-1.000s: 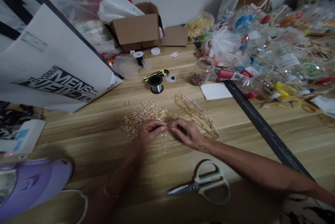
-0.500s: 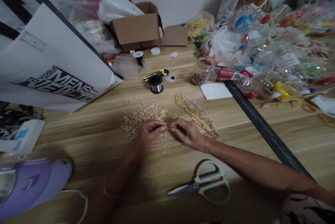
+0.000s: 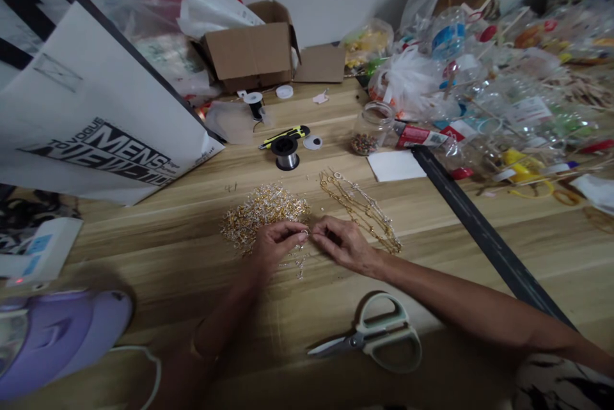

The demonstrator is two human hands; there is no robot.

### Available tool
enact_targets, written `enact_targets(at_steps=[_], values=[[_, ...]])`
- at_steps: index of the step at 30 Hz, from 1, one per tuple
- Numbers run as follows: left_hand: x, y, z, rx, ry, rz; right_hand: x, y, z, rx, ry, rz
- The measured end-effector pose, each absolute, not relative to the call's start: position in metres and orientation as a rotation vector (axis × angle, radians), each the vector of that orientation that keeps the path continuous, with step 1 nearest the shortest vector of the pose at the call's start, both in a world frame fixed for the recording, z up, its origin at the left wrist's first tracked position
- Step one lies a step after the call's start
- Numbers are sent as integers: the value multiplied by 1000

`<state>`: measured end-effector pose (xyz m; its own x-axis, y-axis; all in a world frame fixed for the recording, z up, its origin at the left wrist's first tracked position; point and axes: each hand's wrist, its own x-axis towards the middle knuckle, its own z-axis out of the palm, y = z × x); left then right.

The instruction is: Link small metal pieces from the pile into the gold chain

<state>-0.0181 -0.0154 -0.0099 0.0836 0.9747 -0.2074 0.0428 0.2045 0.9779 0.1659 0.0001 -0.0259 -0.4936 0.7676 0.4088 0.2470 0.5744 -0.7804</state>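
My left hand (image 3: 279, 242) is closed in a pinch on the end of a thin silver chain (image 3: 300, 264), whose small ring shows at the fingertips. The rest of that chain trails down onto the wood below. Fingertip to fingertip with it, my right hand (image 3: 343, 242) is also pinched closed, and what it grips is too small to name. Behind my left hand lies a heap of tiny gold and silver pieces (image 3: 266, 208). Gold and silver chains (image 3: 367, 208) stretch over the table just beyond my right hand.
Scissors (image 3: 369, 336) lie near the front edge. A wire spool (image 3: 286, 157), a yellow utility knife (image 3: 300, 133) and a jar of beads (image 3: 371, 132) stand farther back. Plastic bottles crowd the right; a large white bag (image 3: 96, 122) and a purple appliance (image 3: 67, 336) occupy the left.
Both hands stay almost in place, with their fingertips still close together. The chain below my left hand has shifted slightly.
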Motion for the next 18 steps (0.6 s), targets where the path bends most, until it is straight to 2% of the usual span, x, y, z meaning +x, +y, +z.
enact_targets(at_steps=[18], values=[[-17, -16, -8, 1149, 1262, 958, 166, 1, -26, -739, -2039, 832]])
